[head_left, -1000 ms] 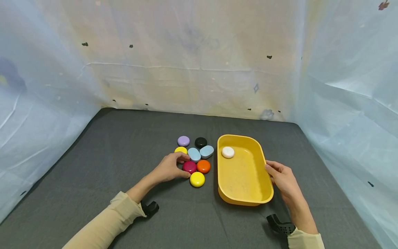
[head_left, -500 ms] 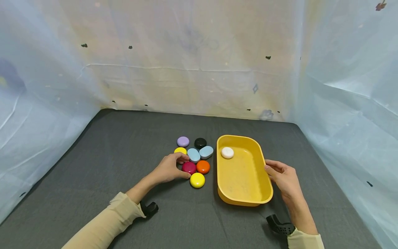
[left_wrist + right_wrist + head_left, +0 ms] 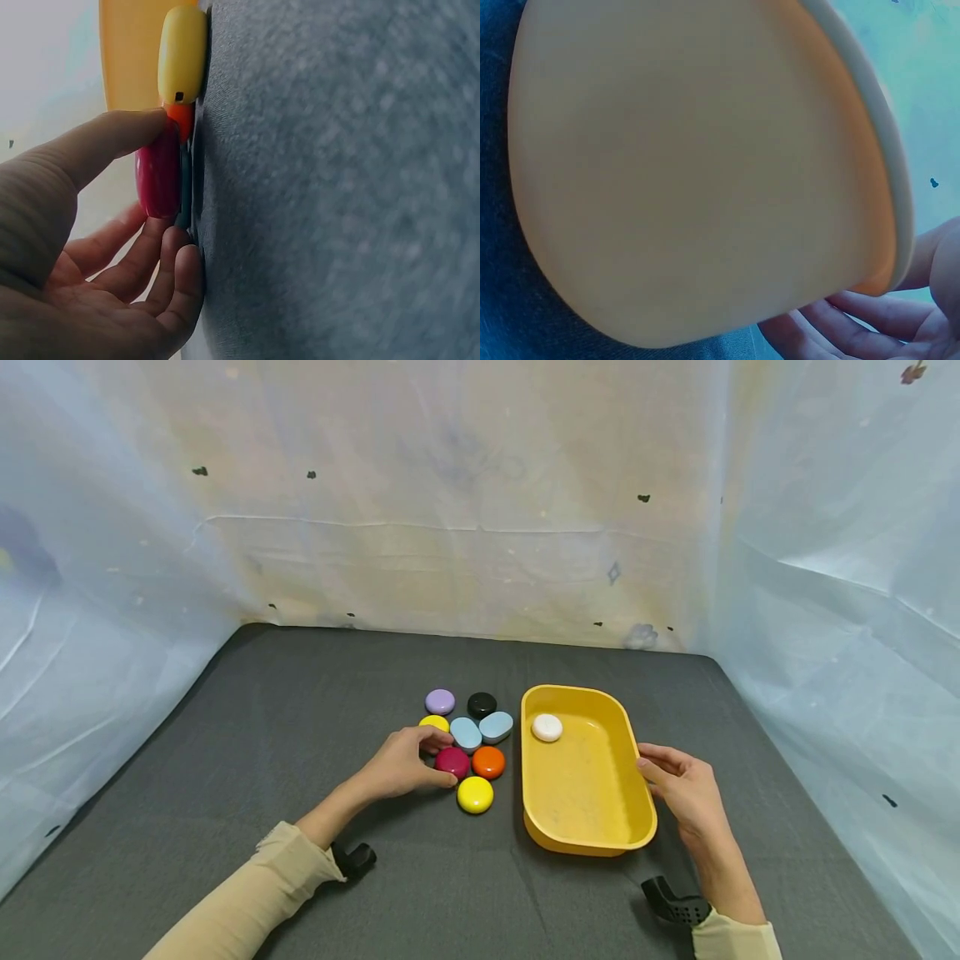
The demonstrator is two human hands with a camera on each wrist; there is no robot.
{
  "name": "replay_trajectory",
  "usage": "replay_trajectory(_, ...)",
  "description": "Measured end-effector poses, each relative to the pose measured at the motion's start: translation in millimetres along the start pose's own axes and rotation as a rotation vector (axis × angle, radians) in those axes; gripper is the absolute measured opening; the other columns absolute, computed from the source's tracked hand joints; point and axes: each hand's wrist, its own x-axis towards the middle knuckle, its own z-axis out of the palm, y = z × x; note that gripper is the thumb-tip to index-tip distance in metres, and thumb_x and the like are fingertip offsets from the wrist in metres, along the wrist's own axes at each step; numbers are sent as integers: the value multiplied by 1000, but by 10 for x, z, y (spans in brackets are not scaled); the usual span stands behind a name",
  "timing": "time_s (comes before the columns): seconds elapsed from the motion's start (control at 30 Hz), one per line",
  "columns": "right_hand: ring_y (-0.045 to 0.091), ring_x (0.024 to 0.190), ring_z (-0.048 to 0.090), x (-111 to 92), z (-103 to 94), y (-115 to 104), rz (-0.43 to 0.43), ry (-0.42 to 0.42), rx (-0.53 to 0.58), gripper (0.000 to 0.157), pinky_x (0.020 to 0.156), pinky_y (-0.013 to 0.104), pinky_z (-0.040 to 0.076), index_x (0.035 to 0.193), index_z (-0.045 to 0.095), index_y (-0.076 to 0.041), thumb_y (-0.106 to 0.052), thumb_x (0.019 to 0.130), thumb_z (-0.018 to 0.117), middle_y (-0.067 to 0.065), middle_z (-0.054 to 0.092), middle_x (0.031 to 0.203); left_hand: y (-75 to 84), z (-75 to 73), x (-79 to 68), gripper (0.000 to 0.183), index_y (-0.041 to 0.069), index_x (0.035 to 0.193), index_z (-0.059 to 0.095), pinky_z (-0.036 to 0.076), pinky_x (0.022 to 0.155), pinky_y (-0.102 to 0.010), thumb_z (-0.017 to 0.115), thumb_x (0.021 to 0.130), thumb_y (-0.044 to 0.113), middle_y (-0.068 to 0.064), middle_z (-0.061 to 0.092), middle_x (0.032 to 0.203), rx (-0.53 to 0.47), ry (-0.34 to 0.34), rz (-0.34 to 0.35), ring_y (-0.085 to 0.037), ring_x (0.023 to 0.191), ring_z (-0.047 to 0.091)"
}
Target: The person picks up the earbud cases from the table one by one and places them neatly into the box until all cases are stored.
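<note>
Monitoring all three views, I read the left hand (image 3: 397,766) as narrowed on the crimson disc (image 3: 452,763), thumb on its near edge and fingers on its far edge. I read the right hand (image 3: 681,781) as pinching the rim of the yellow tray (image 3: 588,806), on the tray's right side. Just right of the left hand's grip sits the orange disc (image 3: 488,762); just nearer than the left thumb tip lies the bright yellow disc (image 3: 476,795). Past the left fingers I find a second yellow disc (image 3: 434,723), partly hidden, and two light-blue pieces (image 3: 496,727). Farther from that hand lie the purple disc (image 3: 439,701) and the black disc (image 3: 482,704). Between the hands, inside the tray, the white disc (image 3: 547,727) rests toward the far left corner. Beneath both hands I note dark grey cloth (image 3: 450,902); well beyond them, pale patterned sheeting (image 3: 450,460).
</note>
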Motion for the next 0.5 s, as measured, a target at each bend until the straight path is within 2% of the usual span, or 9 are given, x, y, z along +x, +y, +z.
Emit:
replay_trajectory(0.27, 14, 96, 64, 0, 0, -19, 8, 1, -4, 39, 77, 23, 54, 131, 58, 3, -19, 99, 62, 16, 65, 118, 25, -64, -9, 54, 6, 120, 65, 49, 87, -37, 88, 73, 21, 0, 66, 109, -4, 8, 13, -18, 99, 60)
replay_trajectory(0.5, 15, 97, 64, -1, 5, -28, 14, -3, -10, 39, 77, 23, 54, 131, 58, 3, -19, 99, 62, 16, 65, 119, 51, -111, -1, 54, 6, 119, 65, 50, 81, -33, 88, 73, 20, 1, 66, 105, -20, 31, 37, -16, 95, 60)
